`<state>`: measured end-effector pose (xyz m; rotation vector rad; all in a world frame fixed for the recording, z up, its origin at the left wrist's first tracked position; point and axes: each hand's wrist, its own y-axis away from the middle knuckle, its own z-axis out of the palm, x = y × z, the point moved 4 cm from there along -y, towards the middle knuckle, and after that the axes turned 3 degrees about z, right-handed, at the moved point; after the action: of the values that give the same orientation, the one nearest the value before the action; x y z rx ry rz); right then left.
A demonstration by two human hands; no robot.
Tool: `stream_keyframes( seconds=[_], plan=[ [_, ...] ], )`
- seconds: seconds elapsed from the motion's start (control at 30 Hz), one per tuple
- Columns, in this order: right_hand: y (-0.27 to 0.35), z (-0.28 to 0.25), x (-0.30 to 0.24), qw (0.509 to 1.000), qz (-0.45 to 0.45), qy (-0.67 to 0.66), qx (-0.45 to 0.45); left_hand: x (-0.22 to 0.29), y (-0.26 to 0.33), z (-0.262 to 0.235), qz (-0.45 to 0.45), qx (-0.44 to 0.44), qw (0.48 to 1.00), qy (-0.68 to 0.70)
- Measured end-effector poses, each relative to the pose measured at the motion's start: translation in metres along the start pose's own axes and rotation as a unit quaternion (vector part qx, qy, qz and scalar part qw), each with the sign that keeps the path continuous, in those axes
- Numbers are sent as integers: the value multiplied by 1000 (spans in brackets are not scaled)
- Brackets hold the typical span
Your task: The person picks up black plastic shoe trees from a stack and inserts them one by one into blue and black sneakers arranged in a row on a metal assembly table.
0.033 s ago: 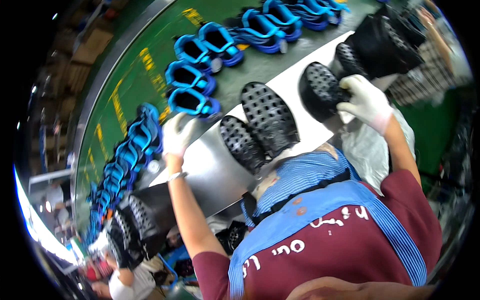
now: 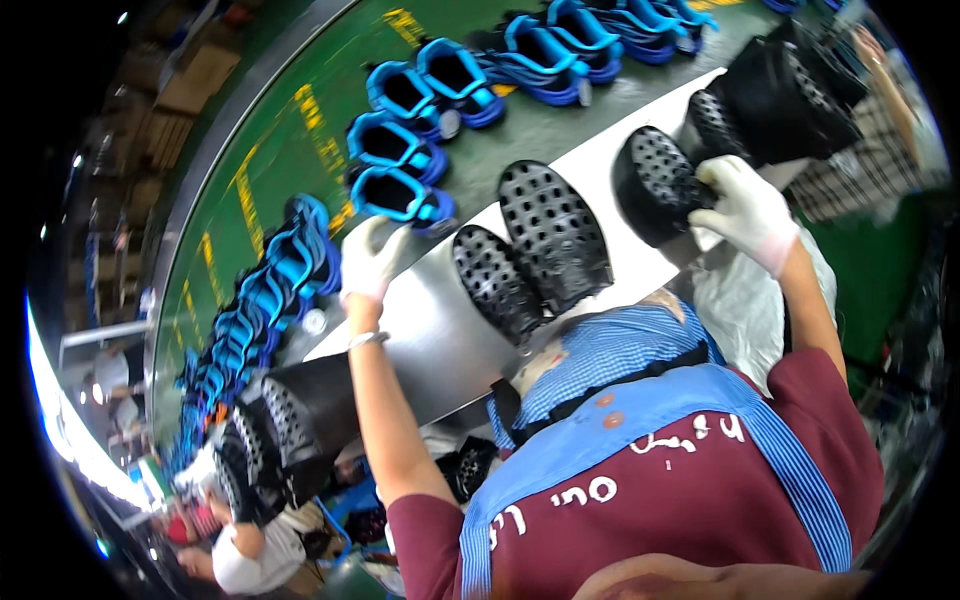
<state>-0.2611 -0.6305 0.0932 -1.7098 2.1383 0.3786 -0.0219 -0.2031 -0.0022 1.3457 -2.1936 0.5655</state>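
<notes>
The right hand (image 2: 745,212), grip closed on a boot (image 2: 650,182) sole-up on the worktop (image 2: 430,315), seems to be positioning it, the next move likely needing steadiness, while the left hand (image 2: 372,265) is wide and empty.

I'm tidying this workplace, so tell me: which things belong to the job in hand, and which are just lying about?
Seemingly in use:
black patterned piece at the right hand
two black patterned pieces between the hands
blue shoes, nearest the open left hand

Seemingly just lying about:
crumpled white sheet below the right hand
brown boxes, upper left
</notes>
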Motion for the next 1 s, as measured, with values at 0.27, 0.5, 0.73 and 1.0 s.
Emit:
stream_keyframes(
  seconds=[0.27,0.5,0.73,1.0],
  plan=[
    [-5,6,-8,998,-28,-60,-7,26,-1,22,30,103,991,-79],
    [6,-10,2,996,-53,-71,28,19,1,5,-146,71,986,-32],
    [-12,-45,-30,989,-116,-45,84,35,18,-25,-150,134,965,-166],
    [-46,-23,-220,917,-365,-163,-10,155,37,-28,39,-96,762,640]
  ],
)
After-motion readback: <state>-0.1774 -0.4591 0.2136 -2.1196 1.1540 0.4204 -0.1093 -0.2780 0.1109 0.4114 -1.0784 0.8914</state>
